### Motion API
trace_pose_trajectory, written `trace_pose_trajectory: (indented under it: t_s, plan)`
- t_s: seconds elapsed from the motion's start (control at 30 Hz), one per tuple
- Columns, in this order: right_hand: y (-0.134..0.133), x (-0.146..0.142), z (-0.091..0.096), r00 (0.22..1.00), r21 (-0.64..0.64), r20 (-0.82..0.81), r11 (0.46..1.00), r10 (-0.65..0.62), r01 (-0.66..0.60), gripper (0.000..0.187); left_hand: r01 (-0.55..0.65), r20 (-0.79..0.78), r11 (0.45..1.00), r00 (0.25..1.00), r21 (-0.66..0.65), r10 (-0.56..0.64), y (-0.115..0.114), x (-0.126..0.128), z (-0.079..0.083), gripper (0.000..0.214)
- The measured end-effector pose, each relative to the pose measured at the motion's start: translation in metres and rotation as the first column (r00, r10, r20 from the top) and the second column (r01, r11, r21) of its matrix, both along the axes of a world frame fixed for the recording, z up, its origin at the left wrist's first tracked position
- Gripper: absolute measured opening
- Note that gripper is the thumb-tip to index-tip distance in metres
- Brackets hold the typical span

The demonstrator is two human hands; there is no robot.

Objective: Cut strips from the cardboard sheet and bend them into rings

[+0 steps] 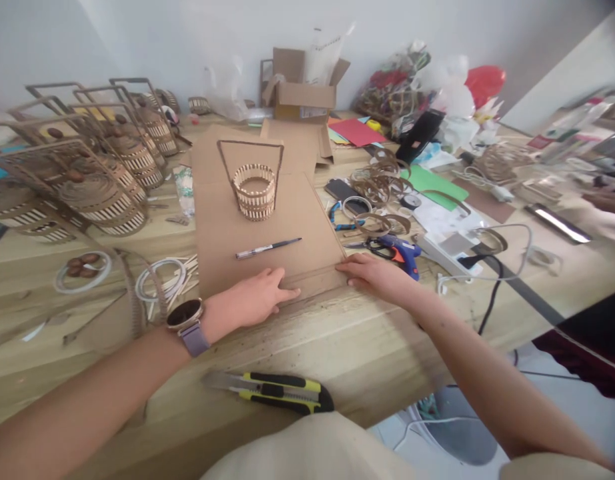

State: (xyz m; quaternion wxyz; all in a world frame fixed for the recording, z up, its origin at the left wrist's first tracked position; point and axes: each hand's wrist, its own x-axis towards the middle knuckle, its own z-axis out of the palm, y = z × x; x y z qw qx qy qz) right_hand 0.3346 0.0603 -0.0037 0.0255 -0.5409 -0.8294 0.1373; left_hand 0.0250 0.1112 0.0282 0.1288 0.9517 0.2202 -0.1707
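A flat sheet of cardboard (227, 250) lies on the wooden table in front of me. My left hand (257, 297) rests on its near edge, fingers stretched out and the thumb pointing right. At the near right corner, my right hand (375, 275) touches the sheet with extended fingers. On the cardboard stand a small woven basket (256, 205) with a tall angular handle and, nearer to me, a pen (268, 248). A yellow and black utility knife (282, 390) lies at the table's front edge, blade pointing left.
Several finished baskets (102, 200) crowd the left side. Rings of white cord (162, 279) lie near my left wrist. To the right are a blue glue gun (405, 255), coiled brown strips (380, 180), a power strip (450, 250) and cables. An open box (307, 97) stands behind.
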Motion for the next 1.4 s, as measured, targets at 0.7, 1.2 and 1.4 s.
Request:
trace_pose_trajectory:
  t_s: [0.7,1.2,1.4]
  plan:
    - [-0.002,0.007,0.002,0.998,-0.029,-0.065,1.0,0.009,-0.011,0.052,0.02,0.002,1.0,1.0,0.011,-0.02,0.005,0.002,-0.004,0.054]
    - [0.003,0.012,-0.006,0.998,-0.023,-0.058,0.999,0.021,-0.023,0.048,0.113,-0.063,0.994,0.992,0.002,-0.113,0.014,0.005,0.007,0.06]
    - [0.002,0.011,-0.004,0.997,-0.028,-0.078,0.999,0.018,-0.02,0.047,0.088,-0.047,0.996,0.995,-0.014,-0.089,0.012,0.006,0.012,0.061]
